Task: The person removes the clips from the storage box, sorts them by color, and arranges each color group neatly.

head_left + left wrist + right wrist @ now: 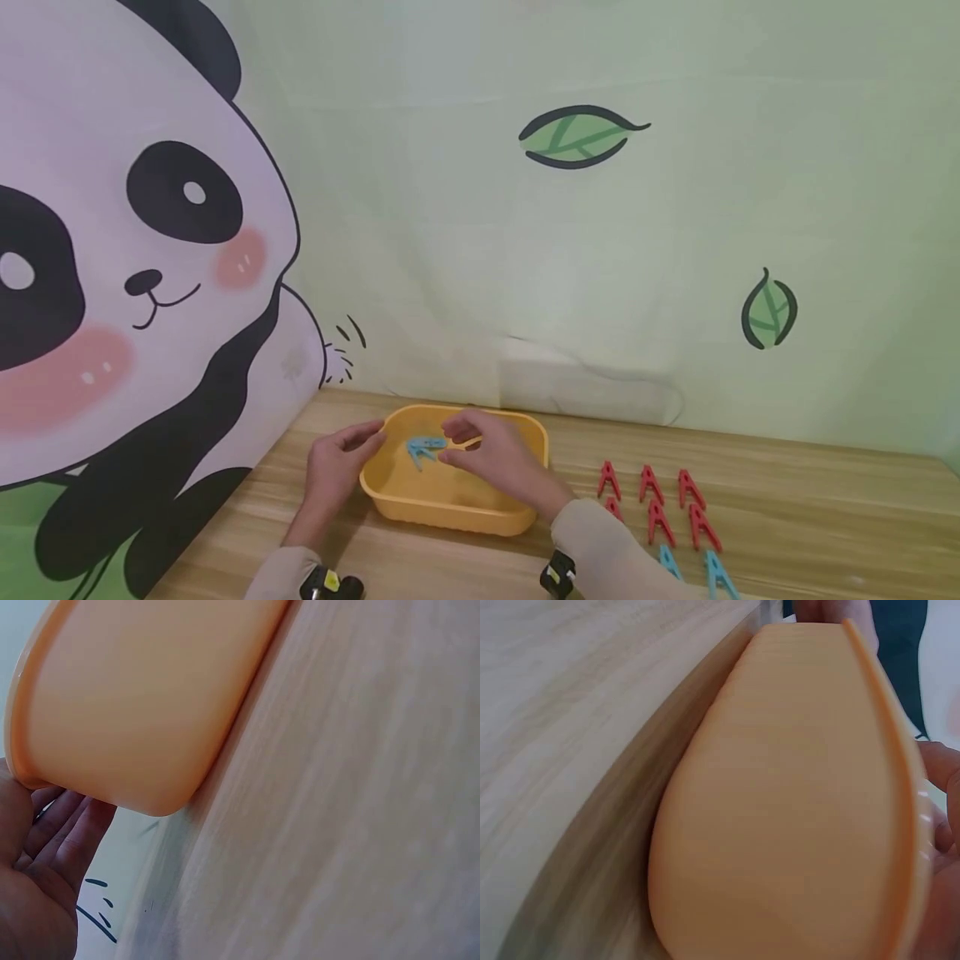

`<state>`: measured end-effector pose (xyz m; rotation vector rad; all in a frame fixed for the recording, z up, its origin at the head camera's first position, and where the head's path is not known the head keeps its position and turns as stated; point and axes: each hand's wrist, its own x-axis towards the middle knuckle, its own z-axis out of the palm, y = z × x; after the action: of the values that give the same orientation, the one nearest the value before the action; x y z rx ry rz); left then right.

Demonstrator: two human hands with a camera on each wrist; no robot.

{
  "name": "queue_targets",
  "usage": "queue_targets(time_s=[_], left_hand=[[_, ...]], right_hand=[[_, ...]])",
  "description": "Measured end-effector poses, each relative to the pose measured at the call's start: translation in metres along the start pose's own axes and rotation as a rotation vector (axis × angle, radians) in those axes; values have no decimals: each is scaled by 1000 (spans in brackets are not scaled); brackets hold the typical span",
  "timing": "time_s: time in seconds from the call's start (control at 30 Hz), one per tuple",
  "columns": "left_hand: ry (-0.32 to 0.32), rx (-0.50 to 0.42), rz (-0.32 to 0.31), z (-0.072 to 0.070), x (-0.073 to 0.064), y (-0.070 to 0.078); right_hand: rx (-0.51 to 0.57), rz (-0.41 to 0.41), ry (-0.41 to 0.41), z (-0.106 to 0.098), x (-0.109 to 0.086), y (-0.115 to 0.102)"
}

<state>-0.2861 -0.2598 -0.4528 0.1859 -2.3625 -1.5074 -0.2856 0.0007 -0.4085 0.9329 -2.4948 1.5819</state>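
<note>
In the head view, a yellow plastic basin (450, 517) stands on the table. My left hand (337, 467) grips its left end; in the left wrist view its fingers (79, 836) lie against the outer wall below the rim. Inside the basin lie light-blue clothespins (424, 446), overlapping so that their number is hard to tell. My right hand (498, 458) is over the basin, thumb and fingers apart, fingertips close to the blue clothespins. I see nothing between those fingers. The right wrist view mostly shows the basin's outer wall (780, 787).
Right of the basin, several red clothespins (650, 483) stand in rows on the wooden table (825, 517). Blue clothespins (718, 575) are nearer the front, partly beside the right sleeve (607, 542). Behind the table hangs a pale green backdrop (450, 250) with a printed panda (150, 283).
</note>
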Motion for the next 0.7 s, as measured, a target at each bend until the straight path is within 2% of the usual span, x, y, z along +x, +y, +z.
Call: queue_targets(time_s=[0.2, 0.4, 0.53, 0.7], left_hand=[[4, -12, 7, 0, 0, -2], [-1, -22, 9, 0, 0, -3], [-2, -24, 4, 0, 1, -3], [-1, -27, 9, 0, 1, -3]], right_hand=[[27, 115, -43, 11, 16, 4], [32, 178, -54, 20, 29, 10], [3, 173, -63, 26, 35, 18], [-141, 90, -134, 31, 39, 27]])
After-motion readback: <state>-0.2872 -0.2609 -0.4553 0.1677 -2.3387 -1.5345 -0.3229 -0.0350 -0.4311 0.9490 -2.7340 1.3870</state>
